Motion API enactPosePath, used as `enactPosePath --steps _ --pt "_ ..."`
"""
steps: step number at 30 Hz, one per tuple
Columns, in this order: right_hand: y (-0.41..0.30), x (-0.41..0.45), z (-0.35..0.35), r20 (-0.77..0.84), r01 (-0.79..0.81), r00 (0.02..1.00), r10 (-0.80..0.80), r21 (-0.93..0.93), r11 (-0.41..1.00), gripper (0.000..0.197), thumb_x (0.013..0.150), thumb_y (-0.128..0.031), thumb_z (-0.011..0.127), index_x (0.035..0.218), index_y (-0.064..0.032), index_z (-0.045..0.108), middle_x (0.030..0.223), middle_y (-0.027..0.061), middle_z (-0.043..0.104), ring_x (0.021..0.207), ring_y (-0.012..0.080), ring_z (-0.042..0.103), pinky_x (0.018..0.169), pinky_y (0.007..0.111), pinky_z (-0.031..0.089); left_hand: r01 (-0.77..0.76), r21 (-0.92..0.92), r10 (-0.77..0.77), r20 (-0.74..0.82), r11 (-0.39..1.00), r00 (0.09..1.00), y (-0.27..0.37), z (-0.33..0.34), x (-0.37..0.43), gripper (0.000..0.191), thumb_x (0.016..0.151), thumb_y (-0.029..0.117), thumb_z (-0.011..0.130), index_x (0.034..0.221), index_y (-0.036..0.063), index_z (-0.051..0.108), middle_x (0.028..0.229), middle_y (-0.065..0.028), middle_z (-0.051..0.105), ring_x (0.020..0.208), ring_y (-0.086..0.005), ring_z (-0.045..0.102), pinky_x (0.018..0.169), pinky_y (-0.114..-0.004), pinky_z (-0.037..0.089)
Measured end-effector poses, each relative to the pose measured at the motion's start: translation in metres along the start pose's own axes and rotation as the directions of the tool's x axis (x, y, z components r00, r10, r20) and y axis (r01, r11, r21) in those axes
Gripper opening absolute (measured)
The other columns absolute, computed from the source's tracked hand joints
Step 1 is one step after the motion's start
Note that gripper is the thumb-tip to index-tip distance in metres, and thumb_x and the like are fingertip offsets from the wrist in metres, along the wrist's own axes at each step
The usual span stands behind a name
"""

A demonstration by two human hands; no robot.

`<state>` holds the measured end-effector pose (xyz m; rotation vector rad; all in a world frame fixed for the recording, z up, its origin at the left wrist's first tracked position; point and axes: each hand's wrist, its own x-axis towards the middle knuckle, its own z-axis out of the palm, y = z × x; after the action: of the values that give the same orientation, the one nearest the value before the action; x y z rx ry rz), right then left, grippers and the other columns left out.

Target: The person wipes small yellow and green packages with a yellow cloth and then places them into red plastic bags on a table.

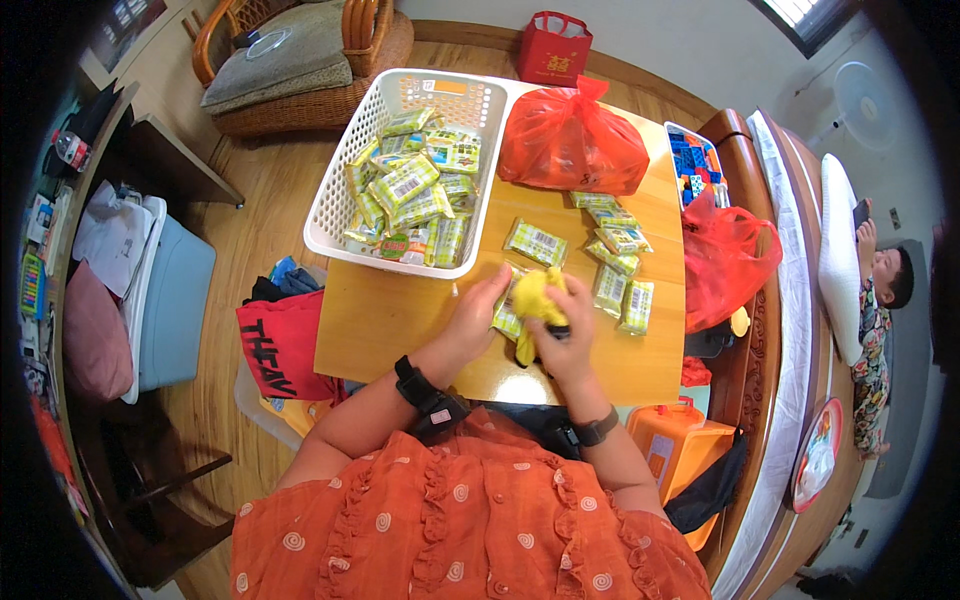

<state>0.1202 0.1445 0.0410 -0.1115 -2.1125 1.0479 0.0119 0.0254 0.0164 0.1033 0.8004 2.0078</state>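
Observation:
My left hand point(478, 315) holds a small green-and-white plastic packet point(508, 304) upright over the wooden table point(420, 345). In my right hand point(564, 322) is a yellow cloth or soft plush thing point(538, 294), pressed against or close beside the packet; its exact kind is blurred. Just beyond my hands a similar packet point(537, 243) lies flat. Several more packets point(616, 262) lie in a loose curve at the right. A white perforated plastic basket point(319, 225) holds a heap of the same packets at the table's left.
A tied red plastic bag point(574, 142) sits at the table's far right, and another red bag point(727, 259) hangs beyond the right edge. Near it stands a bin of toy blocks point(696, 161). At the right, a person point(877, 300) lies on a bed. A wicker chair point(300, 82) stands back left.

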Motion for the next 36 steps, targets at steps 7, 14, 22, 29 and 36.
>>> enactPosePath --steps 7,14,22,29,36 --pt "0.006 -0.003 0.006 -0.102 -0.138 0.986 0.132 -0.055 0.989 0.045 0.078 0.0 0.079 0.121 -0.0053 0.065 0.125 0.022 0.057 0.116 0.0376 0.059 0.099 0.041 0.049 -0.091 0.102 0.095 -0.036 0.991 0.995 -0.002 -0.002 0.002 0.037 0.111 0.029 0.044 0.127 0.0 0.061 0.111 -0.0095 0.071 0.098 -0.0171 0.07 0.087 -0.031 0.055" --pt "0.0 -0.004 0.003 0.044 -0.015 0.999 0.012 0.046 0.999 0.046 0.079 0.001 0.078 0.122 -0.0047 0.064 0.129 0.0219 0.058 0.117 0.0369 0.06 0.099 0.043 0.049 -0.058 0.084 0.062 -0.055 0.995 0.997 -0.007 0.0 0.001 0.049 0.112 0.04 0.038 0.143 0.0041 0.052 0.12 -0.0086 0.069 0.096 -0.0157 0.069 0.081 -0.03 0.057" --pt "0.018 -0.015 0.008 -0.125 -0.239 0.958 0.259 0.154 0.959 0.044 0.084 0.004 0.072 0.126 -0.0036 0.06 0.123 0.0183 0.06 0.112 0.0338 0.06 0.096 0.04 0.049 -0.303 0.816 0.109 0.288 0.493 0.951 0.02 0.027 -0.038 0.064 0.103 0.043 0.059 0.149 0.0015 0.046 0.117 -0.0107 0.067 0.099 -0.018 0.065 0.083 -0.032 0.054" --pt "0.002 -0.005 0.007 -0.05 -0.186 0.981 0.187 0.02 0.982 0.041 0.083 0.001 0.077 0.122 -0.0049 0.065 0.118 0.0185 0.062 0.108 0.0349 0.062 0.093 0.039 0.051 -0.368 0.928 0.457 0.302 0.059 0.836 0.134 0.078 -0.053 0.08 0.091 0.037 0.075 0.152 -0.0027 0.041 0.145 -0.0223 0.054 0.134 -0.0331 0.053 0.112 -0.041 0.041" --pt "-0.005 -0.003 0.005 0.003 -0.136 0.991 0.136 0.019 0.991 0.045 0.08 -0.001 0.081 0.122 -0.0079 0.068 0.121 0.0206 0.063 0.111 0.0373 0.063 0.095 0.041 0.052 -0.006 0.897 0.712 0.355 -0.441 0.606 0.203 0.012 0.017 0.078 0.09 0.04 0.076 0.146 -0.0049 0.045 0.152 -0.0263 0.043 0.138 -0.0385 0.046 0.109 -0.046 0.044"
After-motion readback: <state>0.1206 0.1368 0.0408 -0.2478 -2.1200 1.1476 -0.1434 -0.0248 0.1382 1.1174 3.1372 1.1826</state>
